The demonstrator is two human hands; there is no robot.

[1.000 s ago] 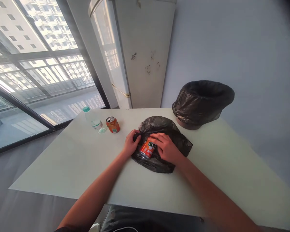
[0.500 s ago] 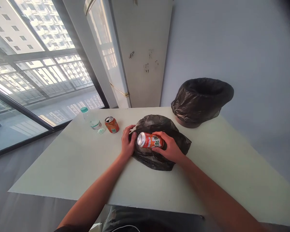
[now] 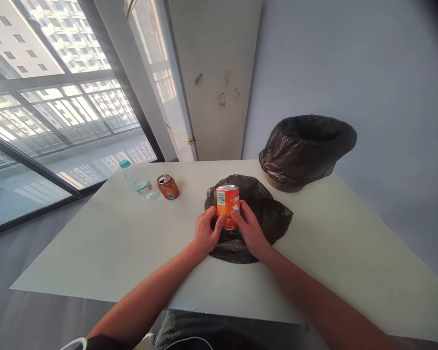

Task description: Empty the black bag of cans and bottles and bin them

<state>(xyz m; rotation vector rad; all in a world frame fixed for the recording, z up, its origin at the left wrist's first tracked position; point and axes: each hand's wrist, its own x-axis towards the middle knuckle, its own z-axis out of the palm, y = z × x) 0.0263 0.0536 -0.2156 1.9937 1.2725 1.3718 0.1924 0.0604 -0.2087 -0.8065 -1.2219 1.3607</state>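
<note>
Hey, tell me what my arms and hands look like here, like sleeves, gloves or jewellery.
Your left hand and right hand are ungloved, with no ring or watch visible. Both forearms are uncovered. What looks like a dark sleeve edge shows at the left arm's lower end; no sleeve shows on the right.
</note>
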